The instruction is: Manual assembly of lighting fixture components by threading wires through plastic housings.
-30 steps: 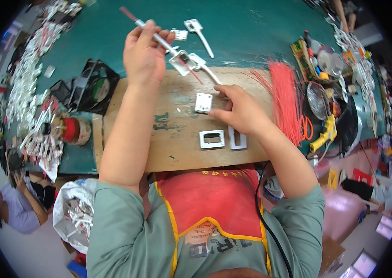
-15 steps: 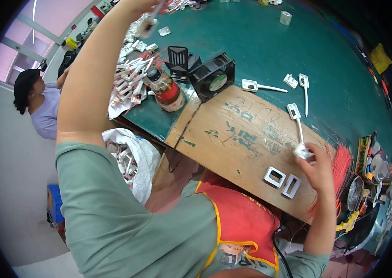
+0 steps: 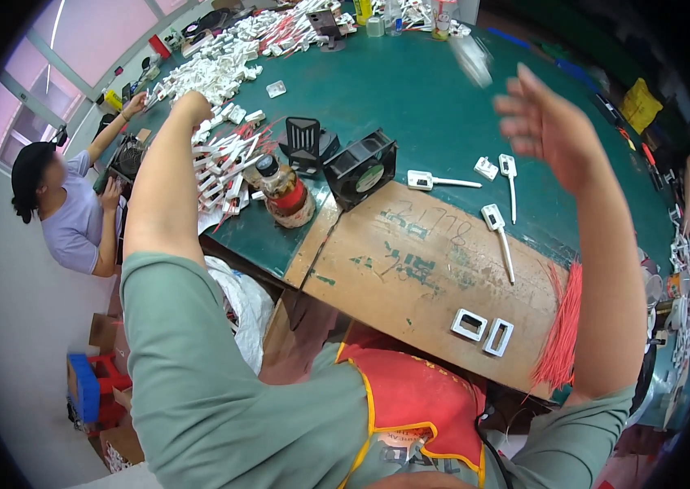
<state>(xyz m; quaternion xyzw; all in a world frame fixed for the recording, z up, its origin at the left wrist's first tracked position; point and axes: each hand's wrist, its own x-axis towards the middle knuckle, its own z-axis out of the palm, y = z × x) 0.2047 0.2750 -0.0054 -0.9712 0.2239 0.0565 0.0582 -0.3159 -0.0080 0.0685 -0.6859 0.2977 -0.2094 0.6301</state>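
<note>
My right hand point(image 3: 546, 130) is raised over the table at the right, fingers spread and holding nothing. Apart from it, a blurred whitish piece point(image 3: 471, 61) shows over the far part of the table, its kind too smeared to tell. My left hand point(image 3: 191, 108) is at a heap of white plastic parts point(image 3: 213, 75); its fingers are hidden. Three white stick-shaped devices with small windowed heads, one sideways point(image 3: 435, 181), one upright point(image 3: 509, 183) and one on the cardboard's edge point(image 3: 498, 232), lie near a small white square piece point(image 3: 486, 169). Two white rectangular frames point(image 3: 469, 324) rest on the cardboard.
A cardboard sheet point(image 3: 345, 265) covers the table's near edge, with a bundle of red wires point(image 3: 561, 342) at its right. A black fan point(image 3: 365, 173), black stand point(image 3: 304, 140) and red-labelled bottle point(image 3: 288, 200) stand left. Another person point(image 3: 72, 208) works at far left beyond a white sack point(image 3: 251, 314).
My right hand has left the cardboard and risen, its fingers opening. The whitish piece now shows beyond it. My left hand has come down to the white heap; the view has shifted.
</note>
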